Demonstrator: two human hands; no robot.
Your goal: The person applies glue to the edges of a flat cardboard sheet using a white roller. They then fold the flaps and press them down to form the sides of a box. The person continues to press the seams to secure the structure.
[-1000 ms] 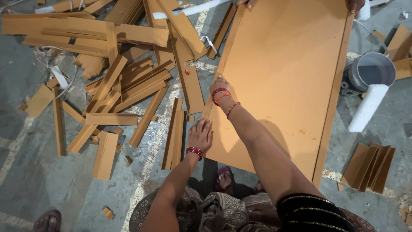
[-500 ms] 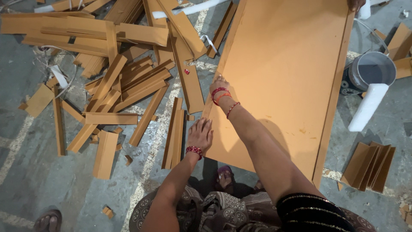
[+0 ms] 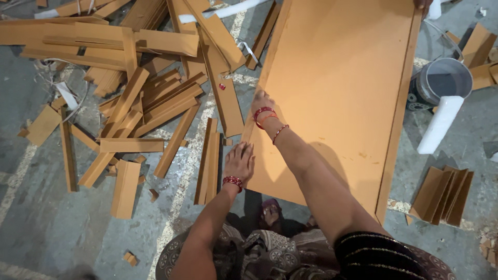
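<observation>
Head view, looking down at a concrete floor (image 3: 36, 218) littered with offcuts.

Large board: a big orange-brown fibreboard panel (image 3: 342, 93) lies on the floor at centre right, running from the top edge of the view down towards the person. A raised lip of the same material runs along its right-hand long edge.

Left hand (image 3: 240, 162): flat, palm down, fingers extended and close together, resting at the near left edge of the panel. The grip is spread and closes on nothing. A beaded red bracelet sits on the wrist.

Right hand (image 3: 262, 100): reaches further up along the left edge of the panel, fingers laid over that edge. Whether the grip closes under the edge cannot be told from this angle. Red bangles sit on the wrist.

Another person's fingers (image 3: 423, 5) touch the far right corner of the panel at the top of the view.

Surroundings: just left of the left hand lie two narrow strips (image 3: 208, 161) side by side, parallel to the panel edge. Beyond them a loose pile of board strips (image 3: 140, 88) covers the upper left floor, crossing at many angles. To the right of the panel stands a grey bucket (image 3: 443, 80), with a white foam piece (image 3: 440, 124) leaning just below it. A fanned stack of small board pieces (image 3: 441, 194) lies near the lower right corner of the panel, apart from it
</observation>
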